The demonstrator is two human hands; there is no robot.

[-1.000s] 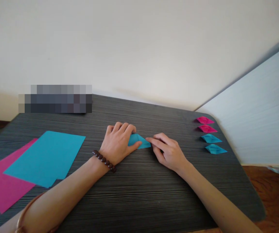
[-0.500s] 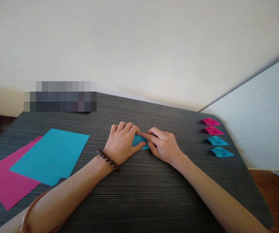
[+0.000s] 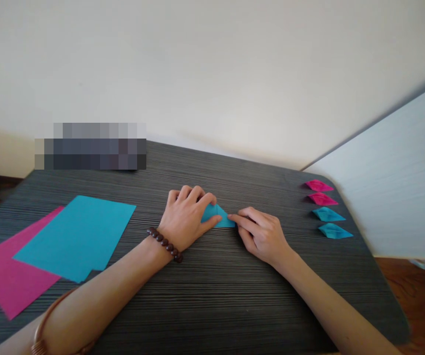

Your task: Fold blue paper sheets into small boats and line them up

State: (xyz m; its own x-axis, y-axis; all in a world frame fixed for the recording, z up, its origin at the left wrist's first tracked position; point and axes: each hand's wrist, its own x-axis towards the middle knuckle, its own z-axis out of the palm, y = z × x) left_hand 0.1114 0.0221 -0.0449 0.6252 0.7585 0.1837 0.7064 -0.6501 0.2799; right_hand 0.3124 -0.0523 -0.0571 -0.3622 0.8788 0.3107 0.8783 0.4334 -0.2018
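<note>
A small folded blue paper lies on the dark table in front of me, its right end tapering to a point. My left hand covers its left part, thumb and index finger holding it down against the tabletop. With fingers curled together, my right hand touches the pointed right end with the index fingertip. The left end of the paper is hidden under my left palm and fingers.
Blue sheets overlap a pink sheet on the left. Along the right edge, two pink folded pieces and two blue folded pieces stand in a row. A blurred-out object sits at the back left, near the wall.
My right hand has slid rightward along the folded blue paper to its pointed end, uncovering more of it. My left hand has stayed in place.
</note>
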